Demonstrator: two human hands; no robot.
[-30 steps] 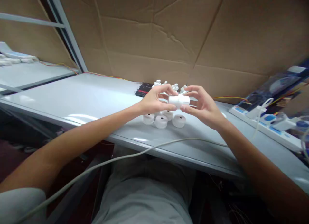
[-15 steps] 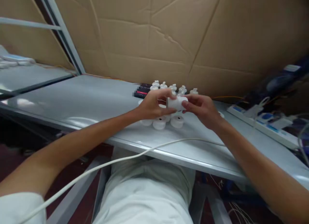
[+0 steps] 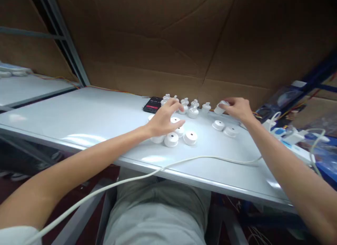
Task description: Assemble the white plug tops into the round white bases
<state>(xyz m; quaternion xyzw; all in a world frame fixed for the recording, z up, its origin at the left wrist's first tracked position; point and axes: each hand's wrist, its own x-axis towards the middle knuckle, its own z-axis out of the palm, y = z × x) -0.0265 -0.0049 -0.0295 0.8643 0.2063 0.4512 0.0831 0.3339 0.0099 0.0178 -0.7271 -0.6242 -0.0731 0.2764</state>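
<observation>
My right hand (image 3: pixel 239 108) grips a white cylindrical plastic part (image 3: pixel 220 108), tilted, at the right end of a row of similar parts. Those white knobbed parts (image 3: pixel 193 112) stand upright toward the back. My left hand (image 3: pixel 166 120) is open, thumb and fingers apart with nothing between them, over a cluster of round white caps (image 3: pixel 190 137) with dark centre holes. It partly hides several of them. Two more white pieces lie in front of my right hand: a round cap (image 3: pixel 218 125) and a blurred one (image 3: pixel 230 131) beside it.
A dark phone (image 3: pixel 152 105) lies left of the row. A white cable (image 3: pixel 200 158) runs along the front of the grey table (image 3: pixel 100 113). At right is a power strip (image 3: pixel 302 152) with plugs and cords. A cardboard wall (image 3: pixel 147 44) stands behind.
Both hands were together on a white part over the table's middle. My right hand has carried a white part to the back right; my left has let go and opened.
</observation>
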